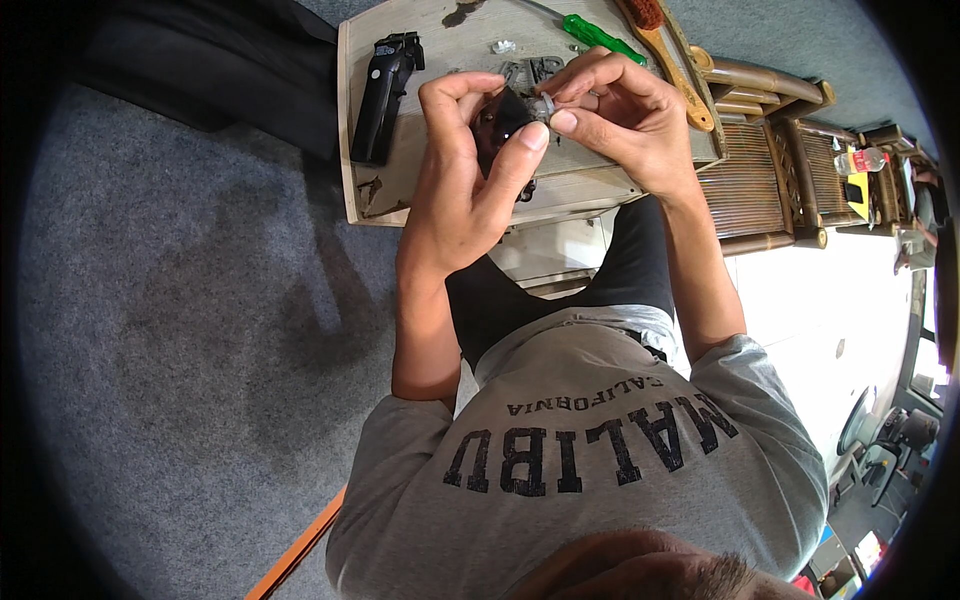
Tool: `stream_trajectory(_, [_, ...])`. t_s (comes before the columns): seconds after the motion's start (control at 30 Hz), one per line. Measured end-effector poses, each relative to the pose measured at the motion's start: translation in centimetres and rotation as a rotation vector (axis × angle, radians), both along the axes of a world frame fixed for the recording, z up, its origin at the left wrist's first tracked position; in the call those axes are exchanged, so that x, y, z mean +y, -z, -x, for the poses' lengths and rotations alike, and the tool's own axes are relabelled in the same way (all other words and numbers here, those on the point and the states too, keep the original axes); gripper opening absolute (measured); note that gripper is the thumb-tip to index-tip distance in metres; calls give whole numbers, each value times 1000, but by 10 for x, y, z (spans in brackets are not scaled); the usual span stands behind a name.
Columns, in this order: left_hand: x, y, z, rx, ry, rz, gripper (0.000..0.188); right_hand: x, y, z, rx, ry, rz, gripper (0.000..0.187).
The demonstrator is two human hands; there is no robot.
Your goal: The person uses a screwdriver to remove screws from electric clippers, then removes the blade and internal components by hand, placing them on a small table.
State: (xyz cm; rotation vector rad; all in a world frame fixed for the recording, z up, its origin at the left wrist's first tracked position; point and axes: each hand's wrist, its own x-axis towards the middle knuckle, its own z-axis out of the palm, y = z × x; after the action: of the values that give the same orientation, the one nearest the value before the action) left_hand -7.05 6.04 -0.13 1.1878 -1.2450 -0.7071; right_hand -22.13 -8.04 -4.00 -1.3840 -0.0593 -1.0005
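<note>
Above a small wooden table [440, 38], my left hand [450, 195] grips a glossy black plastic part [510, 118] between thumb and fingers. A small translucent piece [545, 105] at the right side of that part is pinched by the thumb and fingertips of my right hand [640, 120]. Whether the two pieces are joined cannot be seen. Left of my hands lies a long black housing [383, 100] with a pale round spot, like the body of a hair clipper. Small metallic pieces [540, 68] lie on the tabletop just beyond my fingers, partly hidden.
At the table's far right are a green-handled screwdriver [605, 38] and a wooden-handled brush [672, 68]. A small white piece [503, 46] lies near the middle. Bamboo furniture [748, 185] stands to the right, with a bottle [866, 161] farther off. Black cloth [220, 65] hangs at left.
</note>
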Motion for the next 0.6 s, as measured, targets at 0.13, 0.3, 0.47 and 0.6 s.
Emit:
stream_trajectory(0.13, [-1, 1, 1, -62, -13, 27, 45, 0, 0, 0, -2, -7, -6, 25])
stream_trajectory(0.3, [-2, 2, 0, -97, -14, 31, 46, 0, 0, 0, -18, -14, -4, 25])
stream_trajectory(0.47, [-3, 4, 1, -115, -19, 55, 46, 0, -1, 2, 18, 6, 1, 23])
stream_trajectory(0.6, [-3, 6, 0, -126, -24, 54, 46, -1, 2, 1, 11, 11, -3, 25])
